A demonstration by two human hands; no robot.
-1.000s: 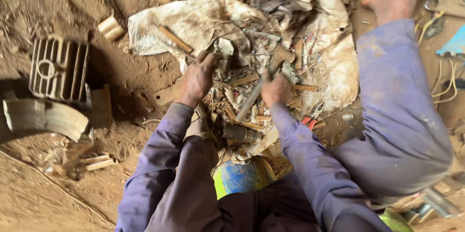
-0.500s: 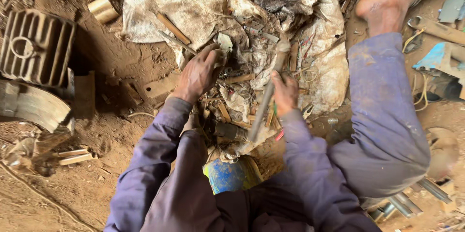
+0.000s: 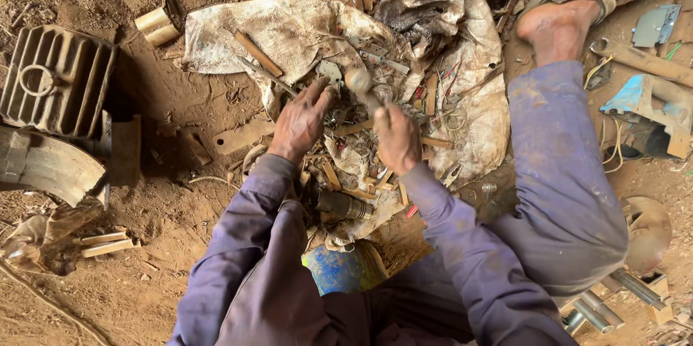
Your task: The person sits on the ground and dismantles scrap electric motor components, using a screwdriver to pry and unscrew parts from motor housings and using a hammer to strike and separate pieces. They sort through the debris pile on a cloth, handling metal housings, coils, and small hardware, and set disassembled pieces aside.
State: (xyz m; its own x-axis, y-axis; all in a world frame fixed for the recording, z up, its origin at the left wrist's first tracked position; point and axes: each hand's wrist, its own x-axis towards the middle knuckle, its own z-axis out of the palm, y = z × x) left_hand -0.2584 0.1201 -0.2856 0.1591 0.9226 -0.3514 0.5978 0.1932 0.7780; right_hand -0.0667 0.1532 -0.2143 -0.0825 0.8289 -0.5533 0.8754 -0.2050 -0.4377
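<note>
My right hand (image 3: 397, 136) is closed around the handle of a hammer (image 3: 359, 81), whose rounded head is blurred just above the hand. My left hand (image 3: 302, 120) rests with fingers spread on a heap of small metal scraps (image 3: 346, 129) lying on a dirty white sack (image 3: 289, 32). Both hands sit close together over the heap. A dark cylindrical metal part (image 3: 339, 205) lies just below my hands, near my lap. My purple sleeves and trouser leg frame the heap.
A finned grey metal casing (image 3: 54, 79) and a curved metal piece (image 3: 50, 165) lie at the left on the dirt. My sandalled foot (image 3: 570, 17) is at the upper right. A blue and yellow can (image 3: 336, 270), pale tubes (image 3: 157, 24) and blue scrap (image 3: 642, 104) lie around.
My right hand has swung the hammer: its head, which pointed down toward my lap, is up above the hand. The left hand stays on the scraps. The view has shifted.
</note>
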